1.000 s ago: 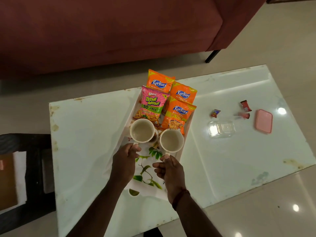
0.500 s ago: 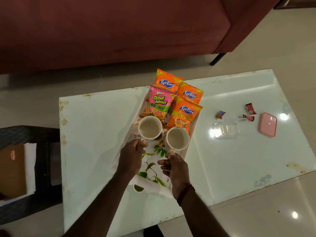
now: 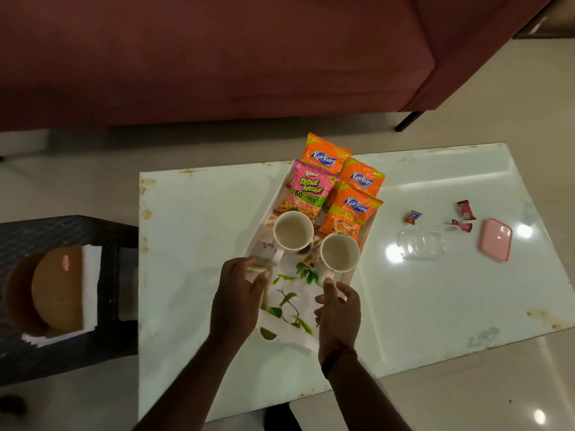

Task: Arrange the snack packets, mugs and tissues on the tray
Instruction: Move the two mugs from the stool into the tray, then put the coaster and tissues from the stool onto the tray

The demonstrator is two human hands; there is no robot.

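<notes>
On leaf-print tray [image 3: 287, 290], two cream mugs [image 3: 293, 230]

a pale glossy surface [image 3: 202, 213] with rust-stained edges carries a clear container [image 3: 421, 245], with a pink lid [image 3: 497, 239] to its right and three small wrapped sweets [image 3: 413, 217] just beyond them. a dark red sofa [image 3: 217, 57] stands behind on the tiled floor [image 3: 77, 181]. at left, a black side table [image 3: 62, 231] holds what may be a brown round board [image 3: 57, 287] on white paper [image 3: 91, 287].
</notes>
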